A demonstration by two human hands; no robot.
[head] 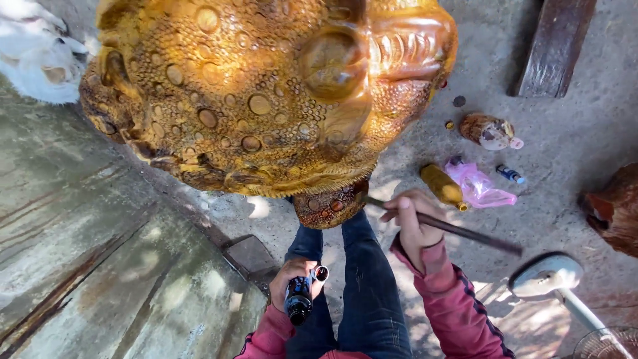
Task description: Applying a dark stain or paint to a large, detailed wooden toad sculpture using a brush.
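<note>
The right hand (413, 223) is closed around a long thin brush (444, 227), held like a pencil. The brush tip touches the low edge of a big golden toad carving (266, 93), just above and to the left of this hand. The carving is shiny and covered in round bumps. The left hand (294, 278) is lower down, near the person's knees, and it is wrapped tight around a small dark bottle (300, 299). The bottle has a red ring at its open top. Both arms wear pink sleeves (452, 312), and the legs between the hands are in blue jeans (369, 292). On the concrete floor (571, 146), up and to the right of the right hand, lies a yellow bottle (442, 186) on its side, touching a crumpled pink plastic bag (477, 186). A small blue bottle (510, 174) lies just past the bag. Farther up sits a brown jar with a pale lid (490, 131). Below and right of the right hand stands a white fan base (546, 274). A dark wooden plank (555, 46) lies far up at the top.
</note>
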